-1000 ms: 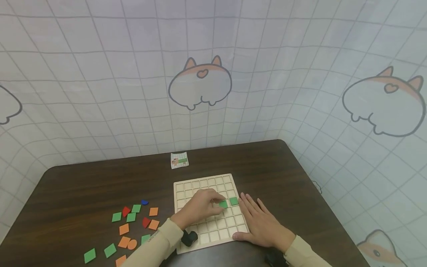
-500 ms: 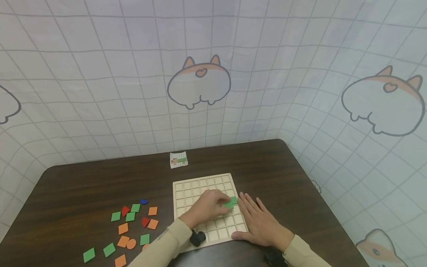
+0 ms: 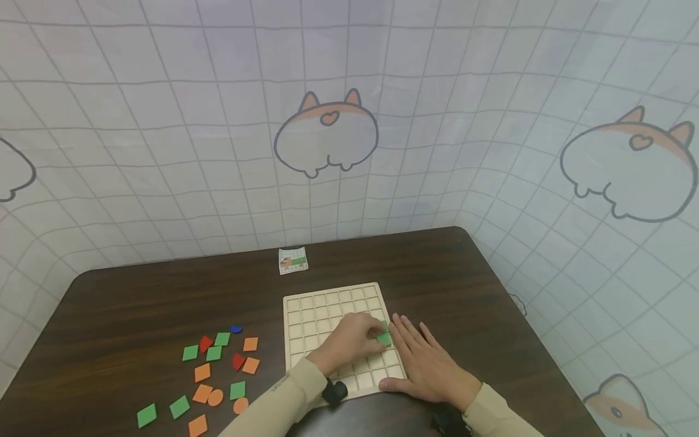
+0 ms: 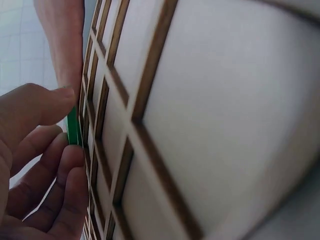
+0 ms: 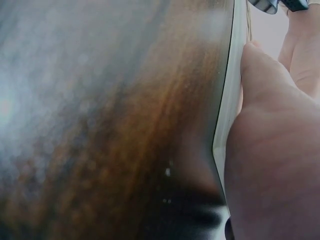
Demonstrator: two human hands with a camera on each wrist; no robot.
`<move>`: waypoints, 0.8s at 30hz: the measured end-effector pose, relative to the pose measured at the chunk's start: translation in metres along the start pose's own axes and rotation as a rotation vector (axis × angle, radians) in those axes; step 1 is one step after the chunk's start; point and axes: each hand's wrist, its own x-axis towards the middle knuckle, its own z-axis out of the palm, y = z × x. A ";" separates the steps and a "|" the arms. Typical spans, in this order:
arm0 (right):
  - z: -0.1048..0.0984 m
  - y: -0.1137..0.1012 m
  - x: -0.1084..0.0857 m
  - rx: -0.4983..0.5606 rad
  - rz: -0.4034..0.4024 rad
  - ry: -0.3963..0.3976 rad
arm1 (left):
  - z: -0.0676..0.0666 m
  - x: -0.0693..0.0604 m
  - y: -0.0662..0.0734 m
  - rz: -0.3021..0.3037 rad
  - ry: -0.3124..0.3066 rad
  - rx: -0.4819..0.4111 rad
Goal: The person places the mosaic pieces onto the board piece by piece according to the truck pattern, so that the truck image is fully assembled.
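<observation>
- Between the thumb and fingertips of the left hand (image 3: 352, 341), one green tile (image 3: 384, 340) is pinched, near the right edge of the gridded board (image 3: 312, 329).
- In the left wrist view the tile is seen edge-on, close against the grid; in the head view, only part of its face. Whether it is seated in a cell cannot be told.
- Just beyond, a second green tile (image 3: 384, 325) is partly covered by the fingers.
- Right hand (image 3: 428, 367) laid flat along the board's right edge, fingers straight, thumb spread toward the near corner. In the right wrist view, the board's pale side is shown between hand and dark table (image 3: 448, 273).
- Left of the board, counted: six green pieces (image 3: 214, 353), five orange squares (image 3: 202, 372), two orange discs (image 3: 215, 397), two red pieces (image 3: 238, 362), one blue piece (image 3: 236, 329).
- Beyond the board: one printed card (image 3: 293, 261).
</observation>
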 end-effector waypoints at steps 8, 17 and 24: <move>0.000 0.001 0.000 -0.012 0.005 -0.013 | 0.005 0.003 0.003 -0.004 -0.002 0.001; -0.001 0.002 -0.002 0.000 0.004 -0.013 | 0.008 0.006 0.002 -0.011 -0.005 0.017; 0.002 0.003 0.000 0.003 0.006 -0.020 | 0.008 0.004 0.003 -0.027 -0.001 -0.004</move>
